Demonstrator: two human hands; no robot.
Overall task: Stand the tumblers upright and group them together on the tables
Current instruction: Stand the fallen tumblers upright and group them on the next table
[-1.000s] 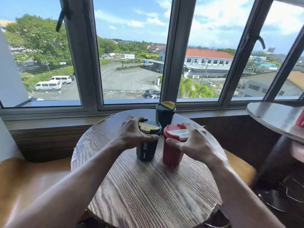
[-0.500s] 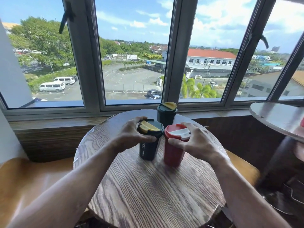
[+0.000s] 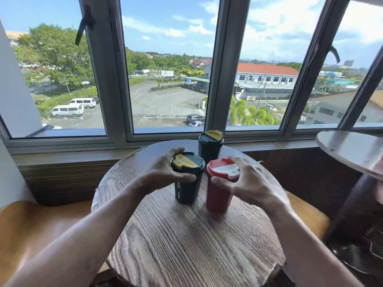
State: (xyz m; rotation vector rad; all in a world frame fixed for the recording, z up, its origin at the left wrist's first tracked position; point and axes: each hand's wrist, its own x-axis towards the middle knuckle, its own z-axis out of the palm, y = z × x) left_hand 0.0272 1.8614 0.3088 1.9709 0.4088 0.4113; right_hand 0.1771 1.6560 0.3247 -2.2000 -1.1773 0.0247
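In the middle of the frame the person's left hand (image 3: 165, 175) was wrapped around the upper part of the black tumbler (image 3: 187, 179), thumb across its front and fingers curled behind the yellow-flapped lid. The right hand (image 3: 246, 184) was closed on the red tumbler (image 3: 220, 186) just below its white-flapped lid. Both cups stood upright on the round wooden table (image 3: 186, 245), just beside each other with only a thin gap showing.

Compared with a second before, the pair had slid a little farther from the person, towards the dark green tumbler (image 3: 210, 147) standing upright behind them near the window edge of the table. The black one had also turned slightly, its lettering now facing more to the left of the frame. The gap to the green cup looked smaller, though the two front cups hid its base, so I could not tell whether any of them touched.

To my eye the grouping on this table was nearly finished; a final nudge and a release seemed all that remained here. At the right edge of the frame a second table (image 3: 352, 150) showed a blurred reddish object, too cut off to name.
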